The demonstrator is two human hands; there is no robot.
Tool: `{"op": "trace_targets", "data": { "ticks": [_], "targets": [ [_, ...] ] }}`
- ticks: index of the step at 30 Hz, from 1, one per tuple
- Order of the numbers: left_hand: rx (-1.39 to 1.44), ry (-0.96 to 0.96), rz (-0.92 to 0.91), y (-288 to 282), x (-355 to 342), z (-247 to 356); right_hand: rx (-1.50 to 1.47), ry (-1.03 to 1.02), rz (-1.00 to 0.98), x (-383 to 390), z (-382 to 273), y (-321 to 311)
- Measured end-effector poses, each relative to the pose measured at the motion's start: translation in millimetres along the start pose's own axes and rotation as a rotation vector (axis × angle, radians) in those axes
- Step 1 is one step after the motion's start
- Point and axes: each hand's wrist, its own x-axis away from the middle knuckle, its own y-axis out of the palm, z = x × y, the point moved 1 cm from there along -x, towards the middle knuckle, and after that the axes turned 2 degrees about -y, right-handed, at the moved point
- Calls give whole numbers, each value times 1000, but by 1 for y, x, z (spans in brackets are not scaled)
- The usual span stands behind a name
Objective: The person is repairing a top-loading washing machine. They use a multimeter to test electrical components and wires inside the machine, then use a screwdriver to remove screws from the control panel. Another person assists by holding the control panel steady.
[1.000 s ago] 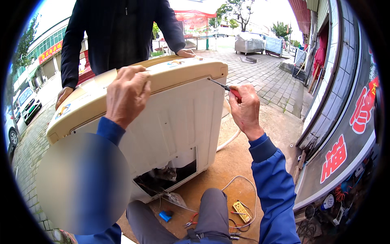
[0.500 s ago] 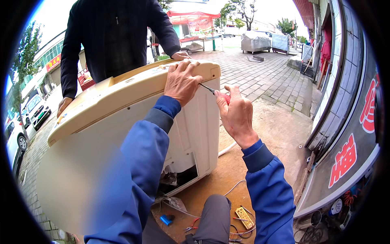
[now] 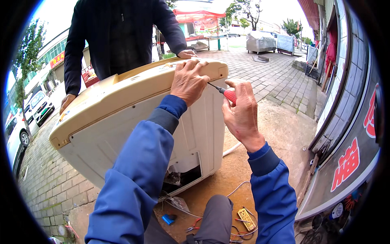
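A white washing machine [image 3: 122,156] with a beige top rim [image 3: 93,103] stands tilted before me, a panel opening [image 3: 185,179] low in it. My left hand [image 3: 189,81] grips the top rim near its right end, its thumb beside the screwdriver tip. My right hand [image 3: 241,114] holds a red-handled screwdriver [image 3: 229,95], its shaft reaching the screw area just under the rim. Another person [image 3: 118,36] in dark clothing stands behind the machine with both hands resting on its top.
On the ground lie a blue item [image 3: 168,219], pliers [image 3: 193,227], a yellow tool [image 3: 245,219], wires and a white hose [image 3: 230,149]. A grey signboard [image 3: 357,183] stands at the right. Parked cars [image 3: 38,105] line the left; covered carts [image 3: 261,42] stand on the paving behind.
My left hand has moved right along the rim to beside the screwdriver tip, bringing the blue sleeve across the machine's front. My right hand stays on the screwdriver, at a slightly different angle.
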Motion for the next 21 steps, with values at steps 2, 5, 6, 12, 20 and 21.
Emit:
{"op": "trace_targets", "data": {
  "ticks": [2, 5, 6, 12, 20, 21],
  "targets": [
    [-3, 6, -8, -1, 0, 0, 0, 99, -65, 0, 1, 1],
    [-3, 19, -6, -1, 0, -1, 155, 202, -305, 4, 3, -4],
    [-3, 23, -4, -1, 1, -1, 132, 106, -244, 6, 1, -8],
    [23, 33, -12, 1, -1, -2, 21, 142, -5, 16, -18, -38],
    [-150, 1, 39, 15, -10, 7, -32, 265, 18, 21, -36, -65],
    [-154, 50, 51, 16, -8, 6, -22, 299, 28, 23, -34, -68]
  ]
}}
